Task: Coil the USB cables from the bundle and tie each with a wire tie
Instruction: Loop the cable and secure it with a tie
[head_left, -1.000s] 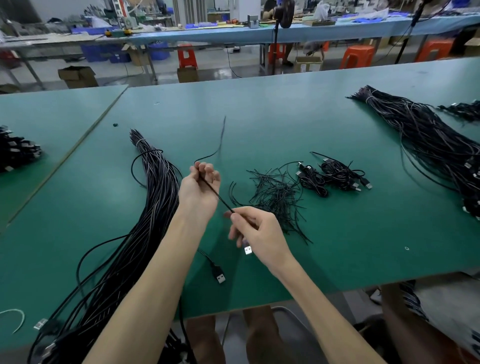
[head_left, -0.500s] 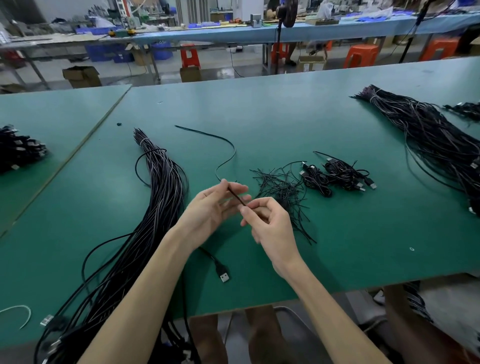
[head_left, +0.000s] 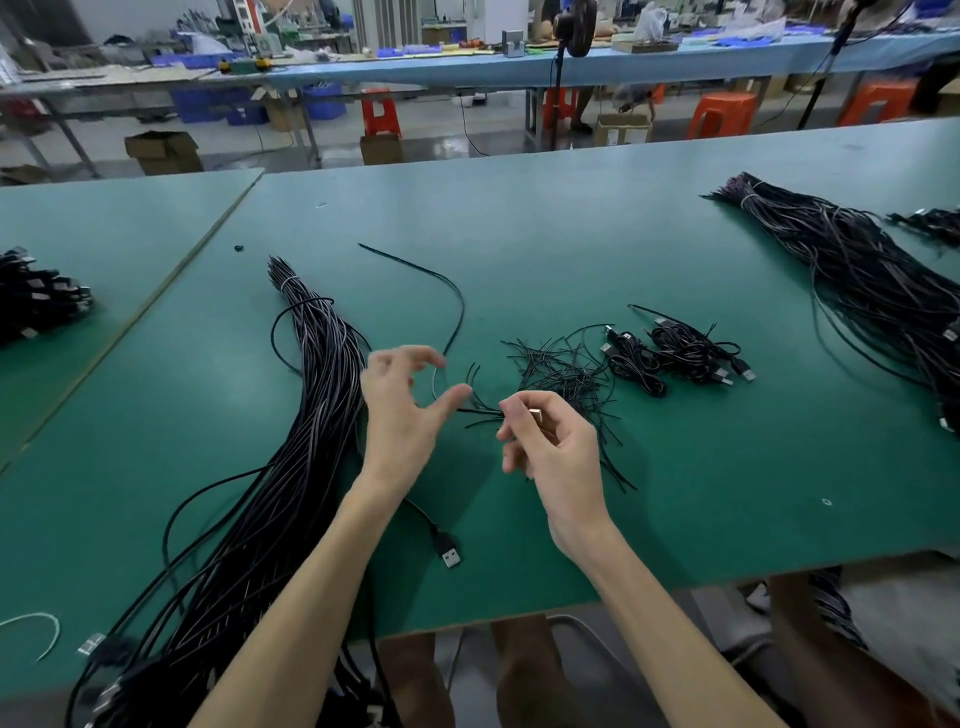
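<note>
A long bundle of black USB cables (head_left: 311, 415) lies on the green table (head_left: 571, 234), left of my hands. One loose black cable (head_left: 457, 306) curves from the far table down to my left hand (head_left: 402, 410). That hand is spread with loosely curved fingers, and the cable runs past its index fingertip and thumb tip. My right hand (head_left: 550, 447) pinches the cable's metal USB plug (head_left: 535, 415) between thumb and fingers. A pile of black wire ties (head_left: 566, 374) lies just beyond my right hand. Two coiled, tied cables (head_left: 675, 353) rest to the right of the pile.
Another USB plug (head_left: 451, 556) lies near the table's front edge under my left forearm. A second cable bundle (head_left: 857, 291) stretches along the right side. More coiled cables (head_left: 36, 301) sit on the left table. A white tie (head_left: 41, 623) lies at the front left.
My hands have moved apart. The left hand spread its fingers and let go its pinch on the cable. The far end of the cable has dropped flat onto the table.
</note>
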